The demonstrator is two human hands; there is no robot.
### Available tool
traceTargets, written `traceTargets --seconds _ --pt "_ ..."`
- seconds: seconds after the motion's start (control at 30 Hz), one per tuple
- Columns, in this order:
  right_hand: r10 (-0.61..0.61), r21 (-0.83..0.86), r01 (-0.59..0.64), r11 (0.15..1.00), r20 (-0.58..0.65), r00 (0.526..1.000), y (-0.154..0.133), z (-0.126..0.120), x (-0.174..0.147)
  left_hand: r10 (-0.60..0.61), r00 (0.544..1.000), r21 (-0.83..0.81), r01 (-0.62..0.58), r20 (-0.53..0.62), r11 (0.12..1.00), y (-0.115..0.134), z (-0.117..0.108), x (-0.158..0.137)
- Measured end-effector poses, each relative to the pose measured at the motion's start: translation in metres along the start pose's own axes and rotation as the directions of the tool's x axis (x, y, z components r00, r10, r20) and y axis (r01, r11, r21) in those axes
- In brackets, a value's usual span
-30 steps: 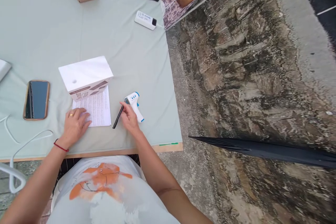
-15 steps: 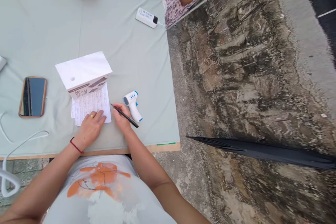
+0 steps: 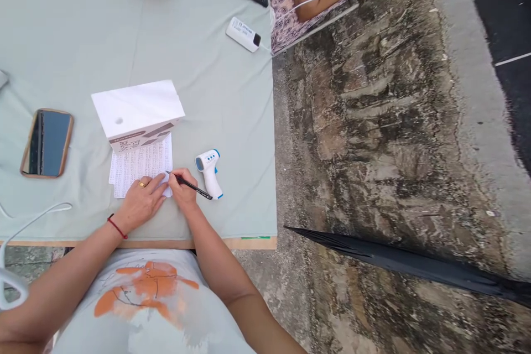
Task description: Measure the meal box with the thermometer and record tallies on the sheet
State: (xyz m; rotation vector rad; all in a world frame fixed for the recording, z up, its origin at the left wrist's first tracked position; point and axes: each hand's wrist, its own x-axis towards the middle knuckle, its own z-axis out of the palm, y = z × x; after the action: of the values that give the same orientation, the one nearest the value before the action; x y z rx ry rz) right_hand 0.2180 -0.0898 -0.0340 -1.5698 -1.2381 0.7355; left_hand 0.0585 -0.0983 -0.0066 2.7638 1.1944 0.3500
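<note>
Right hand (image 3: 182, 191) is gripping the pen (image 3: 189, 185), tip now resting on the printed sheet (image 3: 139, 168) near the table's (image 3: 207, 66) front edge; left hand (image 3: 141, 202), fingers spread, is still pinning that sheet flat.

Both forearms reach forward, converging. The left hand (image 3: 141, 199) lies flat, palm down, fingers spread — the right hand (image 3: 182, 192) sits just beside it, fingers pinched closed.

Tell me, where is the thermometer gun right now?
The thermometer gun lies on the table, just right of the right hand and pen.
</note>
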Motion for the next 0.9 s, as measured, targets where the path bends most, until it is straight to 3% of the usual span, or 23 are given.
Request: traceTargets --seconds 0.63,0.9 --pt "-0.035 -0.082 0.038 0.996 0.041 0.999 -0.0026 -0.0028 0.0013 0.005 1.0 0.015 -0.005 -0.014 1.0 0.0019 -0.0031 0.001" --pt "-0.024 -0.086 0.029 0.996 0.063 0.998 -0.0034 -0.0038 0.0015 -0.025 0.999 -0.014 0.025 0.04 1.0 0.0021 -0.0027 0.0016"
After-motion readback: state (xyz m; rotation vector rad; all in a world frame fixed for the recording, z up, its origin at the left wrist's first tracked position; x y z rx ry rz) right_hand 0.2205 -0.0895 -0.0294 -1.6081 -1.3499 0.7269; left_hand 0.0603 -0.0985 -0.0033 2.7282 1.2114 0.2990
